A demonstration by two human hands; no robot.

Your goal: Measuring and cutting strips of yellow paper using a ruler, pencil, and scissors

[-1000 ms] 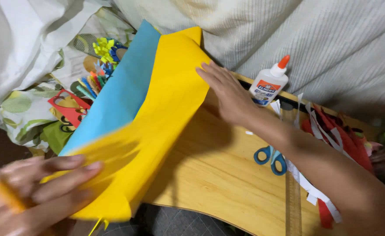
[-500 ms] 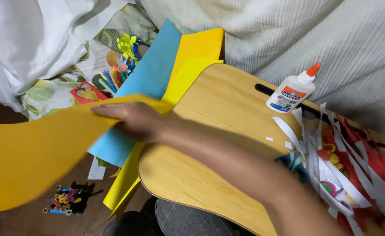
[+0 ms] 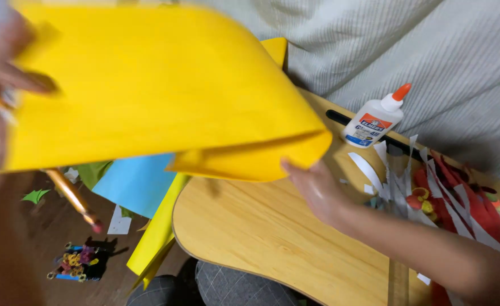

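Keep your right hand pinching the curled edge of the yellow paper while your blurred left hand grips the far-left edge, so the sheet stays taut above the surface.

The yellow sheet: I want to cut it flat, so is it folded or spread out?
Folded over: the yellow sheet curves back under itself at the right hand.

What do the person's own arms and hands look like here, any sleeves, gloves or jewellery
Both hands are bare, with no gloves. The right hand leads into a forearm that is uncovered as far as the frame shows, with no sleeve, watch or bracelet visible. The left hand is close to the camera and too blurred to check for rings.
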